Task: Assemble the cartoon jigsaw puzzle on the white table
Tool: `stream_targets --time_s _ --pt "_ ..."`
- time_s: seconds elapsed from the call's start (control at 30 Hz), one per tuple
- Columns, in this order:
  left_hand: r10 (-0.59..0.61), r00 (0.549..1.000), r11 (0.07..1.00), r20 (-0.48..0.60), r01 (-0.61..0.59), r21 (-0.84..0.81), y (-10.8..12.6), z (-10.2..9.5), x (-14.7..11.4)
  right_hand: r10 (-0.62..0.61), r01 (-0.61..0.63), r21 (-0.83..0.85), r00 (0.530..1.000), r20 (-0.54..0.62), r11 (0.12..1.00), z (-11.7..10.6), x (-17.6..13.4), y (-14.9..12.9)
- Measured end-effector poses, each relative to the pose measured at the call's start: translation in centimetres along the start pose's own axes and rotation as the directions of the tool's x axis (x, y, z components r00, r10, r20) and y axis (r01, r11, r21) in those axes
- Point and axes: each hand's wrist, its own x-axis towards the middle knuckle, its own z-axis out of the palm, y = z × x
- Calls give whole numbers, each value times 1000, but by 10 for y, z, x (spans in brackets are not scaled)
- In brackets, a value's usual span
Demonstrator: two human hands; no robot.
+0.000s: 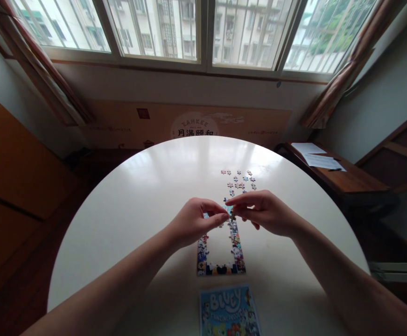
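Over the far part of a partly assembled jigsaw puzzle [237, 249], my two hands meet fingertip to fingertip. My left hand [199, 220] is closed in a pinch, thumb and forefinger at the left side of a small puzzle piece [232, 216]. From the right, my right hand [266, 213] pinches the same piece, its forefinger reaching over toward the left fingertips. The piece's picture is too small to make out. Below the hands the puzzle's frame of joined pieces surrounds a bare white middle; my fingers cover part of its far end.
Loose puzzle pieces [237, 185] lie spread beyond my hands on the round white table [119, 224]. Near me rests a blue "Bluey" picture sheet or box lid [228, 310]. Papers [320, 160] and a pen lie on a wooden side table [350, 177] at right. Windows stand behind.
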Motion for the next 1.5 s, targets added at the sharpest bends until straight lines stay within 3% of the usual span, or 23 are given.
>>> stream_targets --time_s 0.33,0.63,0.97,1.2,1.4,1.5 --pt "-36 999 999 10 36 -23 1 -1 0 92 -78 134 991 -101 988 7 2 -1" --pt "-111 993 988 -33 107 -116 0 -4 1 117 -118 248 993 20 961 16 0 2" --pt "-129 991 978 -38 121 -168 -1 -2 1 126 -102 273 989 -74 957 32 -1 -2" --pt "-91 995 990 -42 85 -115 0 -1 1 76 -43 257 990 -119 965 41 0 -3" --pt "13 994 988 -112 5 157 -4 -2 2 142 -101 275 981 -134 956 41 2 3" --pt "47 994 980 -96 -27 199 -5 -3 1 162 -121 271 978 -134 955 40 3 4"
